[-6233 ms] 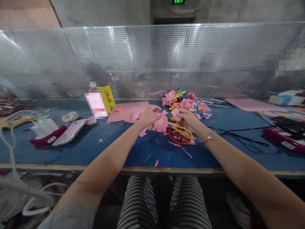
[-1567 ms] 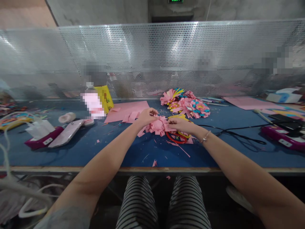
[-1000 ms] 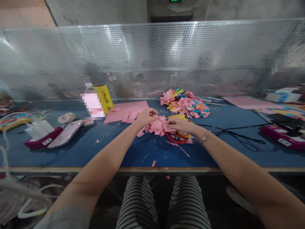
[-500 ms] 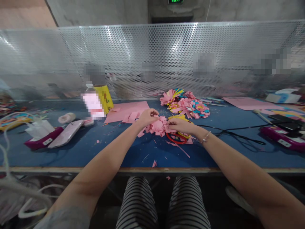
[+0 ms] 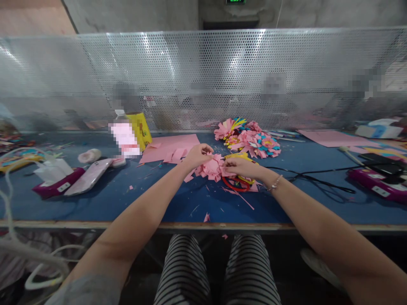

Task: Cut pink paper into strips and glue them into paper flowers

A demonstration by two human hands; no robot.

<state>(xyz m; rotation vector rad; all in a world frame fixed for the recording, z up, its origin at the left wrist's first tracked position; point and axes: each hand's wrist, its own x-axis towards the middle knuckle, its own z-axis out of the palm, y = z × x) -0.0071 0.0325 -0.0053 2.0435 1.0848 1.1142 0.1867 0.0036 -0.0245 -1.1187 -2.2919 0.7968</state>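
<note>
Paper flower (image 5: 211,168): pink and frilled, on the blue tabletop (image 5: 179,207), between both hands.
Left hand (image 5: 197,156): fingers curved at the flower's left far edge; cannot tell whether they grip it.
Right hand (image 5: 244,167): fingertips pinched together on a pink slip (image 5: 225,173) at the flower's right edge.
Surface: littered with paper scraps; a pink sheet (image 5: 170,142) by the left hand, a colourful flower cluster (image 5: 252,141) beyond the right.
Room: perforated metal partition (image 5: 190,55), concrete wall (image 5: 136,17) behind.
Writing: green sign (image 5: 235,1), cropped, apparently EXIT; yellow packet's (image 5: 143,129) print illegible, bottle's (image 5: 124,140) label pixelated.
</note>
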